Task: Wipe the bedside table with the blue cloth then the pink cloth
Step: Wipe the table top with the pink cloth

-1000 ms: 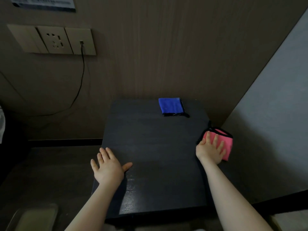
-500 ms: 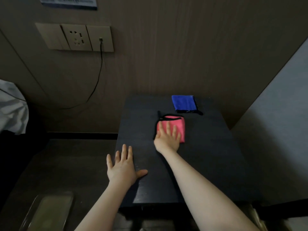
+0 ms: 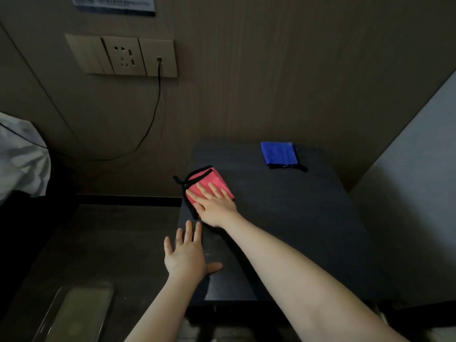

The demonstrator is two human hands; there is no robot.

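Observation:
The dark bedside table fills the middle of the view. A folded pink cloth with a black hem lies at the table's left edge. My right hand presses flat on it with straight fingers. A folded blue cloth with black trim lies untouched at the table's back right. My left hand rests flat and spread on the table's front left edge, the thumb on the top surface.
A wood-panel wall rises behind with a socket plate and a black cable hanging from it. White bedding shows at the left. A lower dark shelf holds a pale object. A grey wall stands to the right.
My right hand has slid the pink cloth from the table's right edge across to its left edge. My left hand has stayed flat at the front left. The blue cloth has not moved.

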